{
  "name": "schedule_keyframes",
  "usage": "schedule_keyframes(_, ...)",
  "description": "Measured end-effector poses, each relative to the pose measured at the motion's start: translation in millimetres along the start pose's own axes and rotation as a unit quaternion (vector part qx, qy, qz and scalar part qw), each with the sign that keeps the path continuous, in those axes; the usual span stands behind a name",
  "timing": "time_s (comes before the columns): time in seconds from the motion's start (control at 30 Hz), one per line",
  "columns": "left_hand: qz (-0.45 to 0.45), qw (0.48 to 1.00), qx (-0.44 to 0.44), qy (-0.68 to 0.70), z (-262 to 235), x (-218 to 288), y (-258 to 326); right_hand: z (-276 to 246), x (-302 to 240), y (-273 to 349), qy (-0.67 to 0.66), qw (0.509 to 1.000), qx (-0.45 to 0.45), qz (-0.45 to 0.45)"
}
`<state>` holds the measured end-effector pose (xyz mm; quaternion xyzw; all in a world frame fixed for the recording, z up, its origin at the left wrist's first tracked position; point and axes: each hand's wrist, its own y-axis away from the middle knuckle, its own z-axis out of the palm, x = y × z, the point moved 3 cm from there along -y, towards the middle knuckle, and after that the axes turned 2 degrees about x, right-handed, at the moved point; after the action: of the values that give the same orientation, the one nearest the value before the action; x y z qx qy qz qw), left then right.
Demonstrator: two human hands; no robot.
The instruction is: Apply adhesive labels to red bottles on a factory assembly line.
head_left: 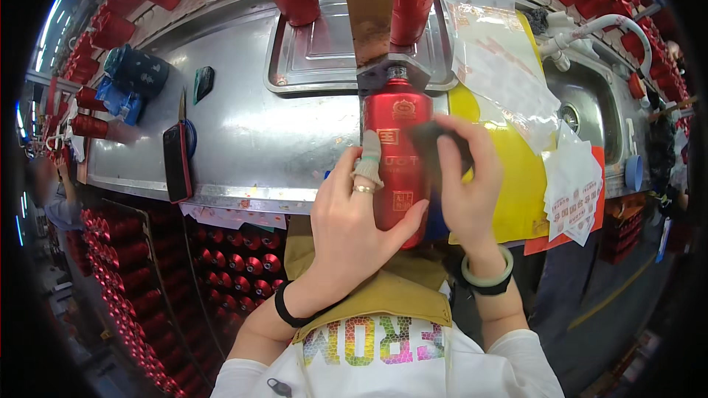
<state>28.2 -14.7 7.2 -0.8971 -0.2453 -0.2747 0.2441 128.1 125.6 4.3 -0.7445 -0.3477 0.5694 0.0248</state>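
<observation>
Beyond the metal counter's (243, 118) left end we see bright tube lights (49, 23); glare whitens its top, while shadow dims the space under its front edge. Blur softens the dark item (442, 144) at the right hand (473, 184), and fisheye distortion curves everything outward into black.

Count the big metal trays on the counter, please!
1 metal tray, beyond the red bottle the left hand holds. A brown post covers part of it; more trays may be hidden.
</observation>
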Motion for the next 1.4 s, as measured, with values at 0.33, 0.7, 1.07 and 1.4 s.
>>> schedule_keyframes(0.33, 0.059, 0.996, -0.044, -0.045, -2, 7, -7, -19, 8, -40, -0.003, 0.998, 0.064, -0.022)
schedule_keyframes(0.7, 0.055, 0.989, -0.091, -0.106, 3, 19, -25, -30, 14, -26, -0.02, 0.997, 0.055, 0.047)
schedule_keyframes(1.07, 0.068, 0.99, -0.046, -0.111, 5, 19, -23, -31, 20, -23, -0.048, 0.994, 0.053, 0.079)
schedule_keyframes(1.4, 0.089, 0.994, 0.036, -0.047, 3, -3, -20, -22, 12, -41, -0.078, 0.995, 0.0, 0.066)
